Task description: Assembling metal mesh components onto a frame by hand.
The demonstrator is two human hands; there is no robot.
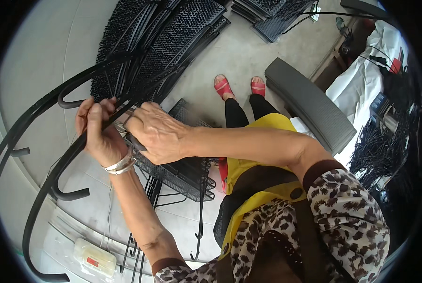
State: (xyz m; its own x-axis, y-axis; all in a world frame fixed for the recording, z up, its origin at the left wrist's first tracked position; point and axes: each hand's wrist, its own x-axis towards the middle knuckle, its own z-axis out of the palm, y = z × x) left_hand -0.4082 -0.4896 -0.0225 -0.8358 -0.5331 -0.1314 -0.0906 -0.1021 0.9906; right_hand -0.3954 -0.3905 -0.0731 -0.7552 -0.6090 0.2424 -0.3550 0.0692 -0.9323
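Note:
My left hand (100,129) is closed around a long, black, curved tube (71,153) with hooked ends, its fingers wrapped over it. The tube bends down toward the lower left, while its upper part runs up beside black studded panels (178,42). Close by on the right, my right hand (156,132) is closed with the knuckles up, touching or nearly touching the tube. A dark handle (135,143) shows under its fingers; the rest of that small tool is mostly covered. More black curved tubes (36,104) with hooked ends arch behind my left hand.
Below my hands stands a black wire-mesh tray (187,177) on thin metal legs. A grey curved stool or bench (310,104) is to the right, beside white sheeting (355,75) and a heap of black strips (380,153). A translucent box (95,257) lies at the lower left.

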